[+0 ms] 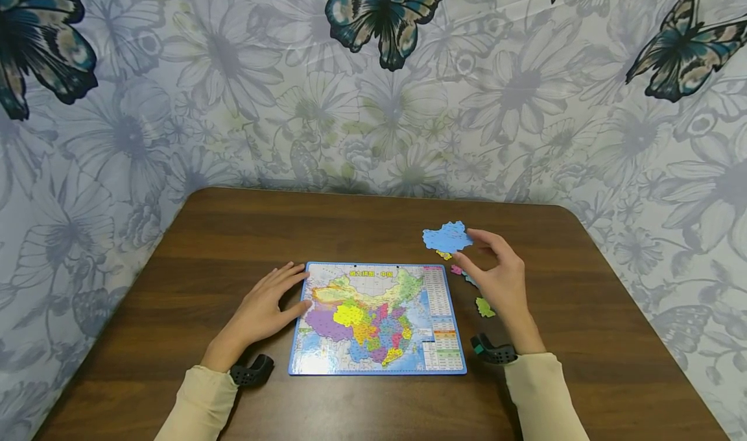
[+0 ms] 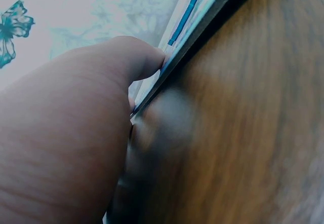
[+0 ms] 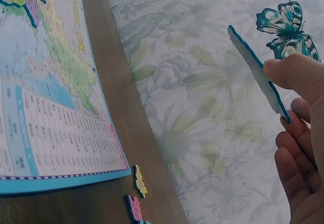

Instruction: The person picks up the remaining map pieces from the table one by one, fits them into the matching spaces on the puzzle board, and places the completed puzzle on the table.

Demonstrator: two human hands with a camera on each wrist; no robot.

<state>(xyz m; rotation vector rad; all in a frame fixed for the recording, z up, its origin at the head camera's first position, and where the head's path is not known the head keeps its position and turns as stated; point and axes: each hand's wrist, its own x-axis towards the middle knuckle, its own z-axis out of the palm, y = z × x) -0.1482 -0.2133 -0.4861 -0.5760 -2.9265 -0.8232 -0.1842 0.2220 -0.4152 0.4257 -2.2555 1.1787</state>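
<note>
A map puzzle board (image 1: 373, 367) with a blue rim lies flat on the table, many coloured pieces set in its map. My left hand (image 1: 265, 308) rests at the board's left edge, fingers fairly straight, with fingertips and thumb touching the rim. In the left wrist view the thumb (image 2: 136, 57) lies against that edge. Beyond the board's top right corner, my right hand (image 1: 498, 279) pinches a large light-blue puzzle piece (image 1: 447, 237) between thumb and fingers. The right wrist view shows this piece (image 3: 255, 74) nearly edge-on, raised above the table.
Loose puzzle pieces lie right of the board: a yellow piece (image 1: 445, 255), a pink piece (image 1: 456, 270) and a green piece (image 1: 484, 307), among others. The brown wooden table (image 1: 251, 227) ends at a wall (image 1: 362, 136) with a flower-and-butterfly pattern.
</note>
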